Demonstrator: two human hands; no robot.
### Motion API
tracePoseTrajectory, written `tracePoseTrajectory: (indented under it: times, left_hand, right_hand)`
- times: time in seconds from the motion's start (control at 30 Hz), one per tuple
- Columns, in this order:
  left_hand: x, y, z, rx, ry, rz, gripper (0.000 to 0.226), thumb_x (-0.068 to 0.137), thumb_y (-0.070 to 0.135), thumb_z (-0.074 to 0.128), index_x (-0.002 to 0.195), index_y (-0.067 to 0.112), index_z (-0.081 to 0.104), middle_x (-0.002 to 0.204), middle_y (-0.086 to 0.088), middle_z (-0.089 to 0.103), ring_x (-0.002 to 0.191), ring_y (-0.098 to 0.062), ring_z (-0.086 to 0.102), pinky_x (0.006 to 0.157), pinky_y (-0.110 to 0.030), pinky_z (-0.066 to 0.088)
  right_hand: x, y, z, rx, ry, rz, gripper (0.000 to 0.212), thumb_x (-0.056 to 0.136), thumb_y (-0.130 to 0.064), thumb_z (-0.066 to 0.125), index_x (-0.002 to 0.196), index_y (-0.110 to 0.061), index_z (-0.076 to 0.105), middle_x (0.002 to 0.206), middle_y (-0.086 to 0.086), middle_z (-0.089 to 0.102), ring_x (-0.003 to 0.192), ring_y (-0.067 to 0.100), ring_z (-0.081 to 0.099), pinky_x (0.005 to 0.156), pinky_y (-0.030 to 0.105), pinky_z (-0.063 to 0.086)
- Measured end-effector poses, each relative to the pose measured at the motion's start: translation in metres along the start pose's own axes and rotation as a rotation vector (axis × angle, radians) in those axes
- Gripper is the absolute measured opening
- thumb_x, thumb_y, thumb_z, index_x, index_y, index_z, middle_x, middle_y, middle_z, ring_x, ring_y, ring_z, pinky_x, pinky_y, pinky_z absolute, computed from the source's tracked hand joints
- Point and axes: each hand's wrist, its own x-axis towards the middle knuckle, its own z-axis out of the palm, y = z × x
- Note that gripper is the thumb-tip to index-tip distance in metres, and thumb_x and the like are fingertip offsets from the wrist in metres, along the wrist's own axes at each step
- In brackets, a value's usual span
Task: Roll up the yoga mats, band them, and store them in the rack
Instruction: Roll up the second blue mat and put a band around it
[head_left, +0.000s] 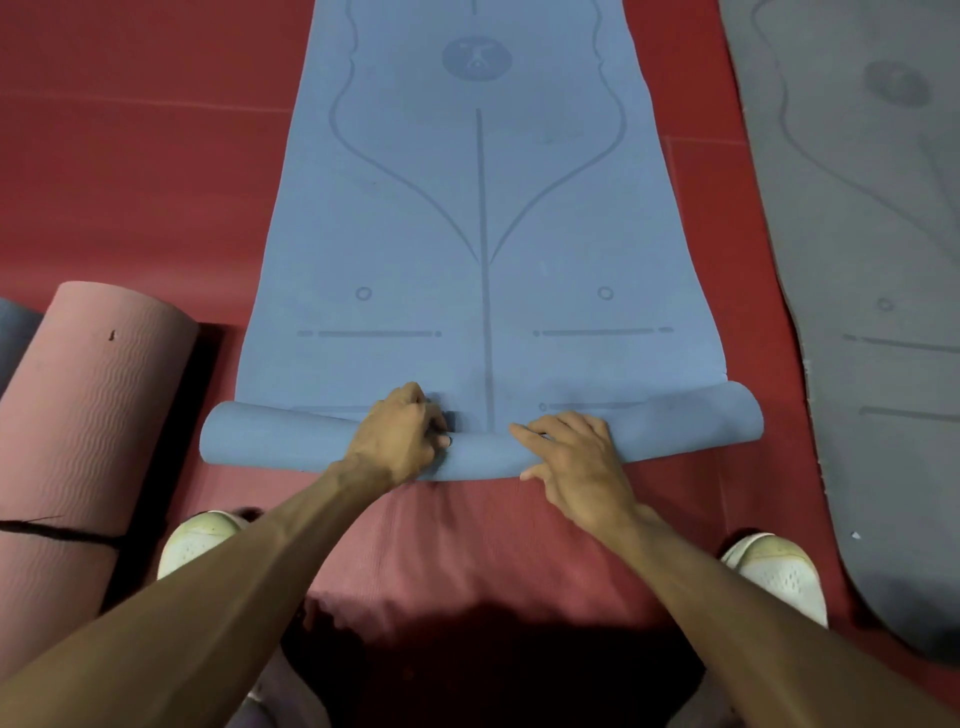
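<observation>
Blue, soft foam yoga mat (483, 234) looked light and springy; left hand (400, 439) gripped its roll mid-width, right hand (574, 460) pressed open-fingered.

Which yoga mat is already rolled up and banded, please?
The pink ribbed mat at left, a black band round it; the blue mat is barely started, the grey mat lies flat.

Left forearm (234, 561), right forearm (727, 582) bare. White shoes: right shoe (779, 571) perforated toe; left shoe (200, 535) yellowish.
</observation>
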Motion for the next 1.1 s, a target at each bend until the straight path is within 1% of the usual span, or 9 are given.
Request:
tracePoseTrajectory:
  times: [0.1,0.2,0.37,0.5,0.6,0.77,0.9,0.97,1.1]
  left_hand:
    - [-0.011,0.007,0.006,-0.033,0.132,0.057,0.021,0.092,0.015,0.053,0.103,0.022,0.068,0.102,0.000,0.055,0.100,-0.020,0.049,0.082,-0.027,0.028]
    - [-0.017,0.008,0.013,-0.064,0.261,0.105,0.024,0.094,0.017,0.047,0.102,0.020,0.070,0.097,-0.001,0.060,0.093,-0.025,0.053,0.078,-0.032,0.034]
    - [-0.029,-0.005,0.033,0.048,0.294,0.175,0.048,0.086,0.053,0.044,0.116,0.020,0.062,0.106,0.001,0.058,0.096,-0.021,0.050,0.088,-0.033,0.036]
    - [-0.021,-0.014,0.037,0.007,0.328,0.223,0.047,0.076,0.043,0.061,0.117,0.019,0.062,0.105,0.000,0.060,0.092,-0.024,0.055,0.085,-0.028,0.032]
    - [-0.010,-0.014,0.026,-0.052,0.268,0.227,0.044,0.070,0.029,0.073,0.112,0.016,0.069,0.101,-0.001,0.063,0.085,-0.027,0.059,0.082,-0.031,0.038]
    - [0.004,-0.008,-0.001,-0.093,0.055,0.143,0.053,0.070,0.026,0.082,0.120,0.025,0.067,0.114,0.004,0.061,0.103,-0.020,0.056,0.090,-0.031,0.042]
    - [0.022,-0.005,-0.018,-0.103,-0.064,0.089,0.047,0.071,0.023,0.080,0.116,0.030,0.068,0.111,0.009,0.062,0.104,-0.015,0.058,0.088,-0.027,0.043]
    - [0.033,-0.004,-0.025,-0.067,-0.130,0.065,0.042,0.072,0.022,0.078,0.112,0.034,0.070,0.108,0.011,0.064,0.102,-0.014,0.059,0.090,-0.032,0.047]
    - [0.055,-0.004,-0.033,-0.053,-0.270,0.027,0.034,0.075,0.021,0.075,0.107,0.033,0.072,0.092,0.014,0.065,0.096,-0.013,0.061,0.086,-0.031,0.050]
  right_hand:
    - [0.019,0.006,-0.011,0.051,-0.136,0.023,0.049,0.075,-0.030,0.077,0.123,-0.025,0.065,0.102,-0.007,0.066,0.093,0.023,0.060,0.079,0.035,0.040]
    - [0.035,0.011,-0.019,0.148,-0.288,0.118,0.054,0.086,-0.036,0.067,0.137,-0.035,0.051,0.118,-0.012,0.061,0.109,0.017,0.049,0.092,0.034,0.034]
    - [0.055,0.017,-0.023,0.284,-0.363,0.161,0.036,0.084,-0.031,0.070,0.118,-0.034,0.060,0.115,-0.016,0.063,0.097,0.009,0.044,0.097,0.030,0.036]
    - [0.061,0.021,-0.022,0.305,-0.399,0.176,0.035,0.084,-0.030,0.071,0.117,-0.033,0.064,0.111,-0.010,0.062,0.101,0.012,0.047,0.094,0.028,0.036]
    - [0.062,0.021,-0.019,0.363,-0.384,0.199,0.035,0.082,-0.027,0.073,0.117,-0.031,0.067,0.111,-0.005,0.058,0.109,0.014,0.052,0.098,0.032,0.039]
    - [0.049,0.018,-0.017,0.303,-0.302,0.197,0.037,0.089,-0.034,0.064,0.125,-0.026,0.064,0.112,-0.007,0.058,0.112,0.012,0.049,0.101,0.023,0.030]
    - [0.029,0.007,-0.011,0.089,-0.043,0.073,0.041,0.089,-0.038,0.047,0.117,-0.017,0.069,0.108,0.000,0.066,0.101,0.023,0.061,0.098,0.031,0.032]
    - [0.020,0.003,-0.006,-0.045,0.025,0.028,0.039,0.087,-0.032,0.060,0.121,-0.013,0.066,0.116,0.004,0.064,0.107,0.024,0.060,0.105,0.039,0.031]
    - [0.019,-0.003,-0.007,-0.100,0.064,-0.002,0.060,0.068,-0.028,0.085,0.123,-0.018,0.065,0.120,0.005,0.064,0.112,0.025,0.060,0.108,0.046,0.034]
